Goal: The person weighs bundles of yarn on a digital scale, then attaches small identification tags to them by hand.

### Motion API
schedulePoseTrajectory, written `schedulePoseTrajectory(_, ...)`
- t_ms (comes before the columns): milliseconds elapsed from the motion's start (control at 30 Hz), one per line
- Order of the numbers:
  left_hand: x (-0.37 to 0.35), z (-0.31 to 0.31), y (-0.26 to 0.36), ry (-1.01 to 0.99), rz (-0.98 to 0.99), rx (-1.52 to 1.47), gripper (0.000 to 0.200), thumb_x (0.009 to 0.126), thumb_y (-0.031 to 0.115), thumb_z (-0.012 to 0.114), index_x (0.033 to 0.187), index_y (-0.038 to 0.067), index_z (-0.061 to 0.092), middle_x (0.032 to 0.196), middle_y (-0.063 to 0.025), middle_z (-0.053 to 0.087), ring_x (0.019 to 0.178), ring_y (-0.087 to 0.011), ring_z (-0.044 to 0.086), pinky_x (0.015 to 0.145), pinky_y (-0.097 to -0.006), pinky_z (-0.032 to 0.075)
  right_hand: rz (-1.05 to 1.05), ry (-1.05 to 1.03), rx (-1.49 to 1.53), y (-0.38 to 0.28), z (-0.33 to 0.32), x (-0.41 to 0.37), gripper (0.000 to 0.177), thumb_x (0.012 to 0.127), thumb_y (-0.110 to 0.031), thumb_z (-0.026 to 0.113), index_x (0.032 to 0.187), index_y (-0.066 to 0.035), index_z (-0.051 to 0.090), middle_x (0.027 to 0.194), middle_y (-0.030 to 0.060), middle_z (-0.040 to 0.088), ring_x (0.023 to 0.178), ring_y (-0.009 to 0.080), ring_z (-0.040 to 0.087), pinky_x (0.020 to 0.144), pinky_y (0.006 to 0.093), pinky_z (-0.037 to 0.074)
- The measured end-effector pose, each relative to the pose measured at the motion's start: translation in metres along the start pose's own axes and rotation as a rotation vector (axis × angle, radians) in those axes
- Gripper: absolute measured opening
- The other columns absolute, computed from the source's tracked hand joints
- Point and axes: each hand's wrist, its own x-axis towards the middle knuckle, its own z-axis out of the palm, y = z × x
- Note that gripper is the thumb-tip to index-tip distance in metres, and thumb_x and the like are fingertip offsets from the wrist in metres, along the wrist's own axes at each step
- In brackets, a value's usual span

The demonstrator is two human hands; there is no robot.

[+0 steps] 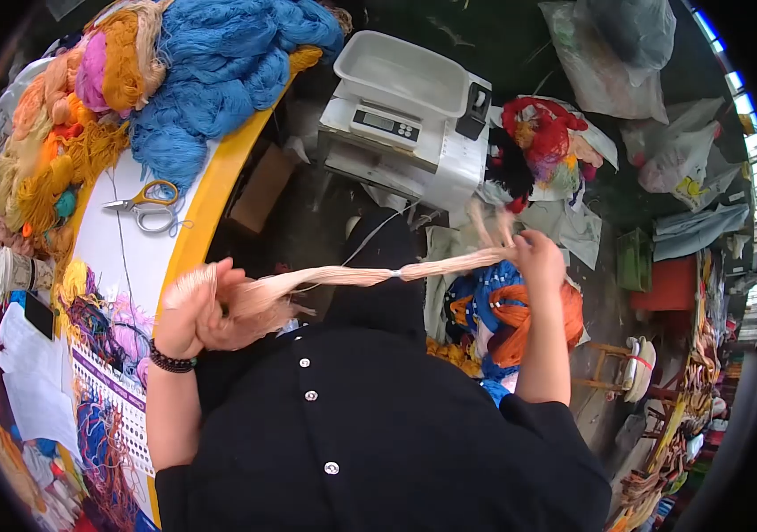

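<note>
A skein of pale peach yarn [343, 275] is stretched between my two hands in front of my body, with a small light tie around its middle. My left hand [197, 312], with a dark beaded bracelet at the wrist, is wrapped around the wide, loose end. Strands spread over its fingers. My right hand [538, 259] grips the other end, and loose ends stick up above it. Left of the skein, scissors [150, 208] with yellow and grey handles lie on the white table [99, 257].
A scale with a white tray [401, 75] stands ahead. Blue yarn [219, 80] and orange yarn [50, 168] are heaped on the table at left. Below my right hand lie orange and blue skeins [511, 324]. Plastic bags [609, 62] are at far right, near a wooden stool [613, 372].
</note>
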Motion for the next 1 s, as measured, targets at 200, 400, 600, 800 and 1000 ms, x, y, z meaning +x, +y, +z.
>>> schedulePoseTrajectory(200, 0.013, 0.046, 0.008, -0.119, 0.119, -0.343, 0.053, 0.096, 0.035, 0.050, 0.135, -0.001, 0.045, 0.143, -0.0206, 0.040, 0.114, -0.0241, 0.055, 0.090, -0.0384, 0.050, -0.718, -0.440, 0.951, -0.178, 0.019, -0.057, 0.017, 0.081, -0.010, 0.070, 0.097, -0.004, 0.070, 0.095, 0.0081, 0.068, 0.089, 0.0179, 0.064, 0.078, 0.0284, 0.049)
schedulePoseTrajectory(400, 0.011, 0.079, 0.020, -0.045, 0.321, -0.165, 0.056, 0.096, 0.032, 0.053, 0.137, -0.002, 0.036, 0.148, -0.0200, 0.032, 0.133, -0.0279, 0.039, 0.109, -0.0410, 0.033, -0.476, -1.240, 1.564, -0.283, 0.002, -0.102, 0.026, 0.087, -0.018, 0.066, 0.103, 0.002, 0.062, 0.093, 0.0082, 0.065, 0.082, 0.0122, 0.063, 0.076, 0.0257, 0.050)
schedulePoseTrajectory(600, -0.001, 0.077, 0.019, 0.181, 0.366, 0.178, 0.041, 0.093, 0.019, 0.058, 0.126, -0.004, 0.048, 0.130, -0.0176, 0.054, 0.118, -0.0228, 0.054, 0.101, -0.0353, 0.041, -0.533, -1.259, 1.386, -0.282, 0.008, -0.105, 0.019, 0.091, -0.016, 0.062, 0.097, 0.002, 0.062, 0.083, 0.0020, 0.063, 0.076, 0.0057, 0.057, 0.067, 0.0229, 0.048)
schedulePoseTrajectory(800, -0.005, 0.076, 0.020, 0.186, 0.287, -0.239, 0.033, 0.094, 0.014, 0.055, 0.122, -0.003, 0.052, 0.118, -0.0133, 0.060, 0.109, -0.0217, 0.059, 0.097, -0.0356, 0.045, -0.345, -1.275, 1.629, -0.276, 0.005, -0.098, 0.021, 0.093, -0.011, 0.060, 0.108, 0.003, 0.062, 0.097, 0.0029, 0.066, 0.089, 0.0064, 0.059, 0.078, 0.0237, 0.050)
schedulePoseTrajectory(1000, -0.001, 0.083, 0.002, 0.152, 0.256, -0.293, 0.037, 0.099, 0.021, 0.047, 0.129, -0.001, 0.047, 0.125, -0.0140, 0.057, 0.117, -0.0239, 0.055, 0.100, -0.0372, 0.042, -0.374, -1.240, 1.488, -0.277, 0.004, -0.101, 0.025, 0.091, -0.014, 0.063, 0.107, 0.005, 0.062, 0.098, 0.0040, 0.066, 0.088, 0.0067, 0.059, 0.078, 0.0240, 0.050)
